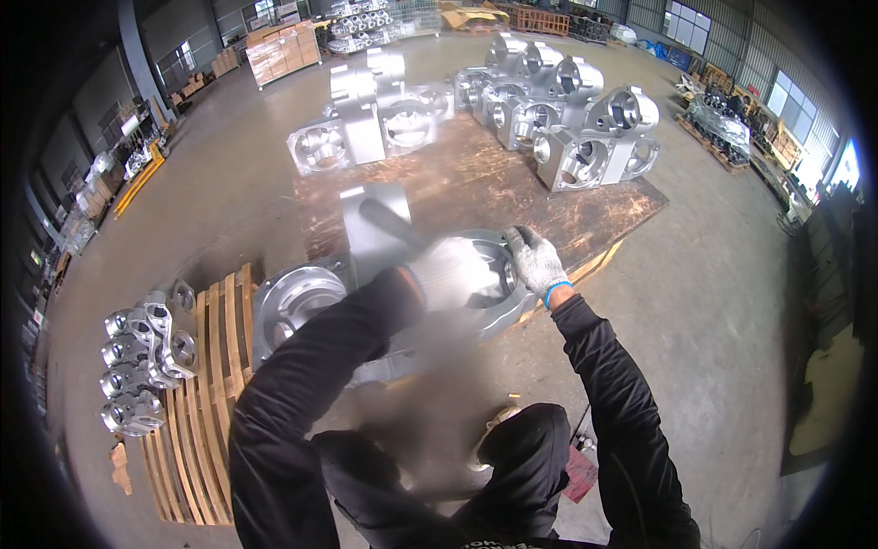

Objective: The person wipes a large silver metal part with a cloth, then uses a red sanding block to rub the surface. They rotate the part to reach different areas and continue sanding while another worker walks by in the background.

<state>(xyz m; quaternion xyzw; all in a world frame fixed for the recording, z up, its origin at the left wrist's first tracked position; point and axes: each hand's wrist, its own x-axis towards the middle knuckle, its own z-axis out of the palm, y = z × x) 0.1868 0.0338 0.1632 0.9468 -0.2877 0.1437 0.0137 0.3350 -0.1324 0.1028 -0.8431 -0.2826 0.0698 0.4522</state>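
Silver-grey metal forms the large two-ring housing casting (370, 252), which lies at the near edge of a scuffed wooden board (448, 188), directly before the wearer. It is judged to be heavy and rigid, with smooth machined rims that could slip under fabric gloves; it would best be gripped with both hands, by the thick outer walls of its rings. A round opening is seen at either end, with a flat, upright panel rising between them. Over the right-hand ring, the gloved left hand (448, 274) is blurred, a dark, bar-like object (389, 220) showing beside it; whether its fingers are closed cannot be told. By the gloved right hand (538, 261), the ring's rim is touched with bent fingers; whether it is pinched cannot be told.
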